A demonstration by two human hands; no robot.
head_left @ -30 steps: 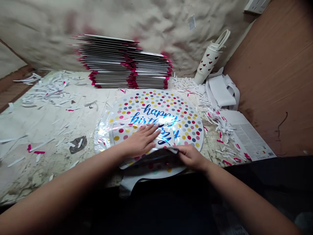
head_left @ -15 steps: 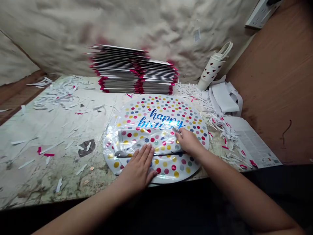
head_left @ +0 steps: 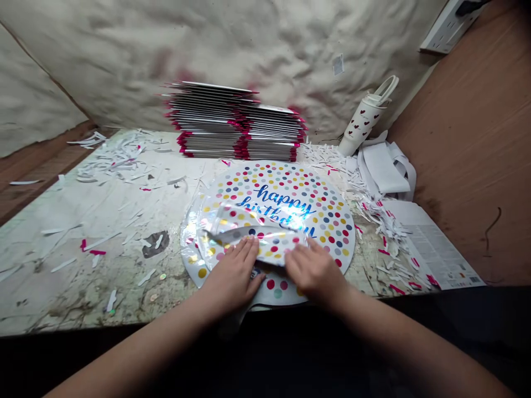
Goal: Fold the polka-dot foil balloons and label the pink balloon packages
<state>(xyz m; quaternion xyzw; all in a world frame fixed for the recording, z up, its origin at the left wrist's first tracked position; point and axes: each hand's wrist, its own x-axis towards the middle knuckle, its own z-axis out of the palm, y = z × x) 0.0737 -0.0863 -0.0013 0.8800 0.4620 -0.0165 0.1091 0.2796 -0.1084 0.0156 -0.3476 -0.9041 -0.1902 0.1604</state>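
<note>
Left hand (head_left: 237, 272) lies flat, right hand (head_left: 317, 270) curls with grip unclear, hiding part of the dotted foil (head_left: 274, 225).

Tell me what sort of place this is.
Probably a small craft workshop: the stained worktop is littered with paper scraps, and flat, pink-edged pieces stand stacked at the back.

Round dotted sheet (head_left: 286, 182), blue "happy birthday" lettering, on tabletop (head_left: 103, 207); paper scraps (head_left: 112, 157) strewn about. Left hand (head_left: 232, 276) flat, pressing near a glossy folded flap (head_left: 271, 243) on the sheet's near half. Right hand (head_left: 317, 271) curled, gripping flap's right end. Behind: adjoining pink-edged stacks (head_left: 238, 124). Far right corner: white tumbler (head_left: 360, 122), heart-patterned, beside bundled white paper (head_left: 385, 168).
</note>
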